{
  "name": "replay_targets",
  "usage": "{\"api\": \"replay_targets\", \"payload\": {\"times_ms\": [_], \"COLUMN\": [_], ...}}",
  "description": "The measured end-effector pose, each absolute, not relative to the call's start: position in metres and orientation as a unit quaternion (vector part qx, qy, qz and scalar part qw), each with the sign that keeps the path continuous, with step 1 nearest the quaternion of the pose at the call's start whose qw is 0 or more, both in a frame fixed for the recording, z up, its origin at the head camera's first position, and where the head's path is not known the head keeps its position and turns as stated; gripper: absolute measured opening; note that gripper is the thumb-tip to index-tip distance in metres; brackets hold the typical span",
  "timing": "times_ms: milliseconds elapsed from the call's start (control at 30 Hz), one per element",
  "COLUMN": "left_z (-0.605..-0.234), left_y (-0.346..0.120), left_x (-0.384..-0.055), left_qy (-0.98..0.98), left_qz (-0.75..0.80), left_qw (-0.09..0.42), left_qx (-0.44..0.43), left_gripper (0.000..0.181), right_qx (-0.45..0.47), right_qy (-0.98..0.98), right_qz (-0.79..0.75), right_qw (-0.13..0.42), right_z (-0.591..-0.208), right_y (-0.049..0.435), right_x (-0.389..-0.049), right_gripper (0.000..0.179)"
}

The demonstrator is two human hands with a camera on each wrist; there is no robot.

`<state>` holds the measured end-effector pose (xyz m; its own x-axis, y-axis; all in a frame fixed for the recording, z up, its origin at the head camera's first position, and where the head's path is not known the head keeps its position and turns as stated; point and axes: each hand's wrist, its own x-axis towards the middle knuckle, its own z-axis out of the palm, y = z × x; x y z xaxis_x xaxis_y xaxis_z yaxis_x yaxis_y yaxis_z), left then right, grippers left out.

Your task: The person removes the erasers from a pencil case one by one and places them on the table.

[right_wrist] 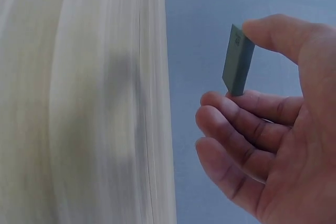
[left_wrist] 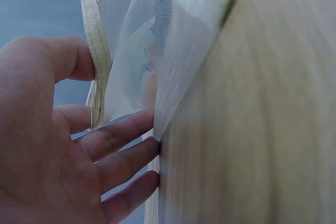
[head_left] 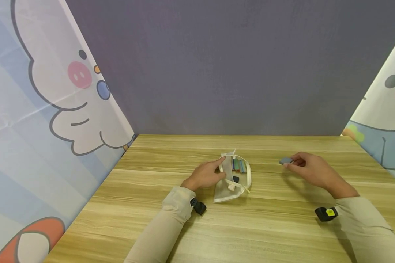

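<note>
A white mesh bag [head_left: 224,193] with pale trim lies on the table, its mouth spread open. My left hand [head_left: 206,174] holds the rim of it; in the left wrist view the thumb and index finger are at the trim [left_wrist: 96,40] and the other fingers lie against the mesh. Several small blue and green blocks [head_left: 237,165], a black piece [head_left: 236,179] and a white piece [head_left: 231,187] show at the bag. To the right, my right hand [head_left: 311,168] pinches a grey-green, slant-ended eraser [right_wrist: 239,61] between thumb and fingers, above the table.
The wood-grain table [head_left: 266,226] runs back to a dark grey panel [head_left: 224,69]. Cartoon-printed cloths hang at the left [head_left: 36,120] and right [head_left: 391,109] sides. Each wrist wears a small black camera.
</note>
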<state>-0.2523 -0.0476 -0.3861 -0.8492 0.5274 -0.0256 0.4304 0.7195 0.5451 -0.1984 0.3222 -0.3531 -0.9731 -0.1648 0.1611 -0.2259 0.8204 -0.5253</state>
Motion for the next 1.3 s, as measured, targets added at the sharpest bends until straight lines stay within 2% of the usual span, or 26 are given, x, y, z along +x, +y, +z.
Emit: {"api": "replay_targets", "payload": {"times_ms": [533, 900, 1300], "left_z": [-0.385, -0.384, -0.384], "left_y": [-0.047, -0.047, -0.047], "left_x": [-0.252, -0.252, -0.252], "left_qy": [0.923, 0.926, 0.926], "left_qz": [0.269, 0.262, 0.260], "left_qw": [0.094, 0.089, 0.089], "left_qx": [0.259, 0.258, 0.258], "left_gripper": [0.069, 0.070, 0.069], "right_qx": [0.069, 0.039, 0.021], "right_qy": [-0.961, -0.966, -0.970], "right_qz": [0.265, 0.255, 0.241], "right_qw": [0.029, -0.010, -0.023], "right_z": [-0.359, -0.359, -0.361], "right_y": [0.338, 0.351, 0.360], "right_x": [-0.201, -0.202, -0.201], "right_gripper": [0.064, 0.074, 0.074]}}
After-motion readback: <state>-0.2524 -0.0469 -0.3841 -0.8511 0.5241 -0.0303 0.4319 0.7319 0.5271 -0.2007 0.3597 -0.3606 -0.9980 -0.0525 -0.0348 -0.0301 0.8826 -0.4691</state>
